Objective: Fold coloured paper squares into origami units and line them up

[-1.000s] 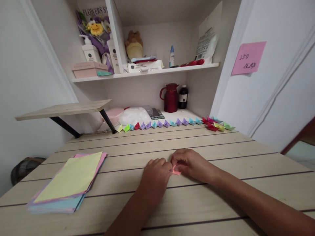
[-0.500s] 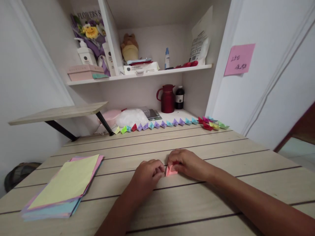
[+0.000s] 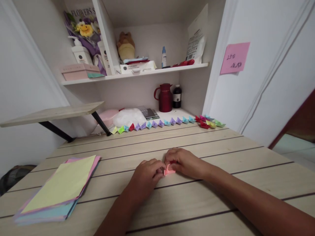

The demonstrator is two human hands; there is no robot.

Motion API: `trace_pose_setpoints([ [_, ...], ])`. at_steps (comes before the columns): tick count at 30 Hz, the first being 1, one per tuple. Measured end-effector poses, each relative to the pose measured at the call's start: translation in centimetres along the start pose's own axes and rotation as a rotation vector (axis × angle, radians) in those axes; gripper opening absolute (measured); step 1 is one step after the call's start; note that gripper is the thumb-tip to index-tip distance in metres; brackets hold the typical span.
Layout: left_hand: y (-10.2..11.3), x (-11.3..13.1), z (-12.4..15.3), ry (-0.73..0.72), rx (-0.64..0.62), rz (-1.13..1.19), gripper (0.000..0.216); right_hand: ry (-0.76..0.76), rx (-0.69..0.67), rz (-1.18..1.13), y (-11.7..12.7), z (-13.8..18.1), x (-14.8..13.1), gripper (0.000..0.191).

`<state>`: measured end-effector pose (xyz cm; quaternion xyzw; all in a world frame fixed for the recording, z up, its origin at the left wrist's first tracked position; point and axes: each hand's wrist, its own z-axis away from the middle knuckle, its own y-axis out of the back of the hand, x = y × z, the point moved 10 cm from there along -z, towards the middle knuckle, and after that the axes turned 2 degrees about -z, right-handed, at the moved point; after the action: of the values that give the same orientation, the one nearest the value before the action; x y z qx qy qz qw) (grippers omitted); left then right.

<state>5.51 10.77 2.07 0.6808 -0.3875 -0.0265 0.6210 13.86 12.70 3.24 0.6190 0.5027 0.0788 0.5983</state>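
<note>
A small folded pink paper (image 3: 169,169) lies between my hands on the wooden tabletop (image 3: 197,205). My right hand (image 3: 182,162) pinches it from the right and above, its fingers bent over the top edge and partly covering it. My left hand (image 3: 150,172) is closed at the paper's left edge, with thumb and forefinger against the corner. The exact folds are too small to make out.
Left of my hands lies a stack of coloured paper sheets (image 3: 61,183), yellow on top. Along the desk's back edge runs a row of folded paper boats (image 3: 161,123), with a cluster (image 3: 205,124) at its right end. A raised wooden stand (image 3: 54,113) is at back left.
My left hand has come in closer and its fingertips now meet the paper's left edge. My right hand keeps its pinch. The whole view has shifted slightly.
</note>
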Motion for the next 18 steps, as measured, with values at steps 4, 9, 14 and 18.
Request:
trace_pose_setpoints([
  [4, -0.4, 0.2, -0.2, -0.016, -0.003, -0.044, 0.017, -0.008, -0.01, -0.004, -0.2, 0.0, 0.0, 0.014],
  [9, -0.4, 0.3, -0.4, -0.002, 0.029, -0.065, 0.013, -0.005, -0.016, -0.015, -0.1, 0.0, -0.3, 0.014],
  [14, -0.4, 0.4, -0.1, -0.007, 0.063, -0.087, 0.009, -0.17, 0.042, -0.348, 0.6, 0.5, 2.4, 0.028],
  [18, -0.4, 0.6, 0.2, -0.021, 0.056, -0.131, 0.008, -0.357, 0.17, -0.491, 1.2, 1.2, 5.8, 0.023],
])
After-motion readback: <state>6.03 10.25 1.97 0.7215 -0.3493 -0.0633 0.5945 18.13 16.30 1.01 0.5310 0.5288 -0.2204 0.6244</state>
